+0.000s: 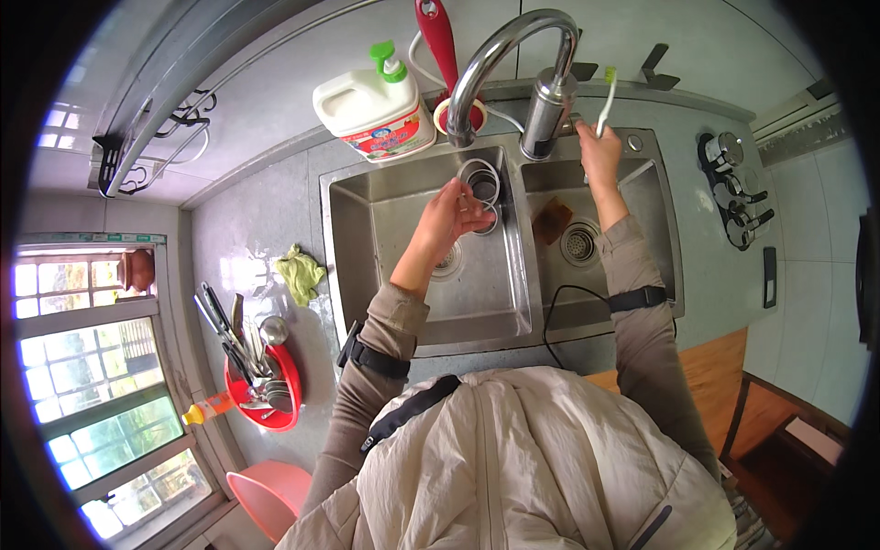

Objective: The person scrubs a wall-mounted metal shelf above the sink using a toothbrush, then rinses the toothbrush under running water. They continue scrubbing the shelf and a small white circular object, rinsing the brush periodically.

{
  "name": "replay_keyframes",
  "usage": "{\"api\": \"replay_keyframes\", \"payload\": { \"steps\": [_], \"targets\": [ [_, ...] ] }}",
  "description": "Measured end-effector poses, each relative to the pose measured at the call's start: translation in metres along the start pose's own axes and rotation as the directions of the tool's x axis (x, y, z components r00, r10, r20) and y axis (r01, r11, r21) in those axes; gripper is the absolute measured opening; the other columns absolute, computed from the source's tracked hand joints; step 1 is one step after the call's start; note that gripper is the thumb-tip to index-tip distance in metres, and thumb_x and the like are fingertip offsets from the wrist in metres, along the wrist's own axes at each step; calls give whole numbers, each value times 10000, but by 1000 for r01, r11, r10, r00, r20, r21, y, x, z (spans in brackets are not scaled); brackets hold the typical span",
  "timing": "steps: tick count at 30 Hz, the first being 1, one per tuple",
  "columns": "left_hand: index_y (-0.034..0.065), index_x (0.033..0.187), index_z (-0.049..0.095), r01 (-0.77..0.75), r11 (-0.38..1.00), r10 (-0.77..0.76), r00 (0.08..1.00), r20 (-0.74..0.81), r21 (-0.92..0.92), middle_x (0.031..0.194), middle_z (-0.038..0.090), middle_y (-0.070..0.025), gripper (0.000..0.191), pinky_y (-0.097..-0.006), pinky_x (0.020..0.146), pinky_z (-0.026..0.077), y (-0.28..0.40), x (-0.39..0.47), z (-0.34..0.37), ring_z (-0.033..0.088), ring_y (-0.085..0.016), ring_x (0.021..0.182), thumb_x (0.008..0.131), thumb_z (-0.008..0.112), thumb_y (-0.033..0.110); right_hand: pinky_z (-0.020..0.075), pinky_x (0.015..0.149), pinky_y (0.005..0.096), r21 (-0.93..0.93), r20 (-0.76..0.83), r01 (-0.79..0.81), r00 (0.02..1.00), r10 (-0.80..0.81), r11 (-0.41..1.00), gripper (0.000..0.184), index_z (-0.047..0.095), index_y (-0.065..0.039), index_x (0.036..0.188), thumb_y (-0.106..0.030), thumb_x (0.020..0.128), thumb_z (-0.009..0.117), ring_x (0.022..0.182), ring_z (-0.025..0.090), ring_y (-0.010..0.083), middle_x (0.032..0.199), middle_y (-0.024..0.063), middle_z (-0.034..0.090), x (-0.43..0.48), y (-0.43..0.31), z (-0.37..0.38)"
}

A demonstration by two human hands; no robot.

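Observation:
My left hand (447, 220) is over the large left sink basin (392, 206), with a thin whitish ring (498, 180) pinched at its fingertips. Round dark shapes show through and below the ring; I cannot tell what they are. A white toothbrush (608, 110) with yellow-green bristles points upward from my right hand (600, 155). That hand is beside the tap's side handle (572, 124), above the smaller right basin (646, 213); whether it touches the handle is unclear. The chrome gooseneck tap (550, 96) curves over the left basin. No water stream can be made out.
Behind the sink stand a white pump bottle (371, 110) and a red-handled brush (438, 41). A brown piece (552, 220) lies in the right basin. To the left are a green cloth (300, 273) and a red utensil basket (294, 385). Glass-lidded jars (739, 185) stand right.

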State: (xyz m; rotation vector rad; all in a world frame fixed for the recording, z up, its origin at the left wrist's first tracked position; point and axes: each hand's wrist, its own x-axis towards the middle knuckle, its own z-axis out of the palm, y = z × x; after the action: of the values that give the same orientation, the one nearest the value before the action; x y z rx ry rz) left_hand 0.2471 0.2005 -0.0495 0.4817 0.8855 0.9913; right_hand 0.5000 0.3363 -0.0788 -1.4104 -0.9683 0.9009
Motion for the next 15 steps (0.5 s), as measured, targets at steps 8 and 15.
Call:
{"api": "replay_keyframes", "payload": {
  "steps": [8,15],
  "targets": [
    [78,893,477,52,998,-53,998,-20,-38,958,611,-140,238,-420,844,497,13,18,13,598,-353,984,976,338,253,229,309,231,200,85,-160,986,145,967,251,473,-74,647,-191,788,644,355,333,52,511,-20,435,-13,-2,-12],
    [52,947,504,94,988,-99,994,-37,-122,1016,612,-162,212,-432,842,498,19,28,20,601,-361,977,960,375,220,226,307,221,65,70,-312,949,308,948,252,483,-96,662,-233,818,626,349,326,41,503,-26,427,-25,22,-23]
  ]
}}
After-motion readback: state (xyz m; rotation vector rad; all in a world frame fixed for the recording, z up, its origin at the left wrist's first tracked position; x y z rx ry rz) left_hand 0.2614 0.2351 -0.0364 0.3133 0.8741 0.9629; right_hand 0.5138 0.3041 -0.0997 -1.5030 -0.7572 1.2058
